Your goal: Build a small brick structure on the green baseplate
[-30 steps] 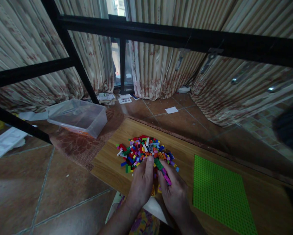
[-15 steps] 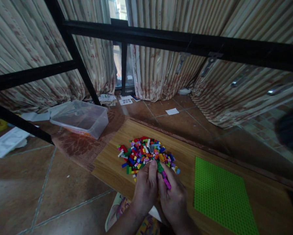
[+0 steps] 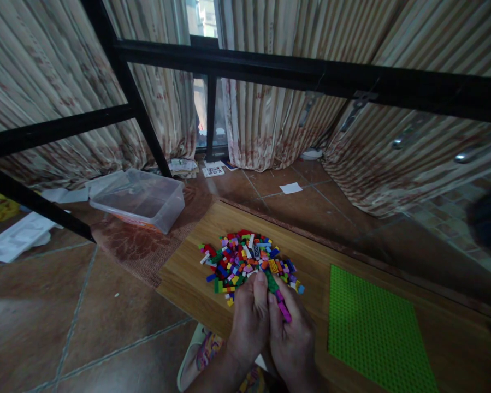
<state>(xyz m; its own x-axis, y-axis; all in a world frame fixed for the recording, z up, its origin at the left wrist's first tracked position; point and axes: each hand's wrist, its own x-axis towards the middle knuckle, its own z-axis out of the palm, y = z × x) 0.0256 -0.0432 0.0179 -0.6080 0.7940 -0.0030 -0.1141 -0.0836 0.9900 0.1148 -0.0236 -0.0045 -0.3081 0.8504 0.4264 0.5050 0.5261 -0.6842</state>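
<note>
head view looks down on a low light-wood tabletop (image 3: 188, 273), and everything below is placed against it. near its front edge the left hand (image 3: 249, 322) and right hand (image 3: 292, 341) are pressed side by side, fingers curled inward around a short stack of small plastic bricks, green on top and pink below (image 3: 278, 297); the thumbs and forefingers pinch it, and only the upper end of the stack shows. just beyond the hands, toward the middle of the tabletop, lies the heap of small multicoloured plastic bricks (image 3: 245, 259), touching the knuckles. on the tabletop's right part sits a flat bright-green studded baseplate (image 3: 372, 333), apart from the heap. off the tabletop's left far corner a clear plastic tub (image 3: 141, 199) rests on the tiled floor.

judging by their look, the bricks are light, hard and smooth, so they likely slip if squeezed on the glossy faces; best gripped by the long side walls, pressing straight along the studs.
</note>
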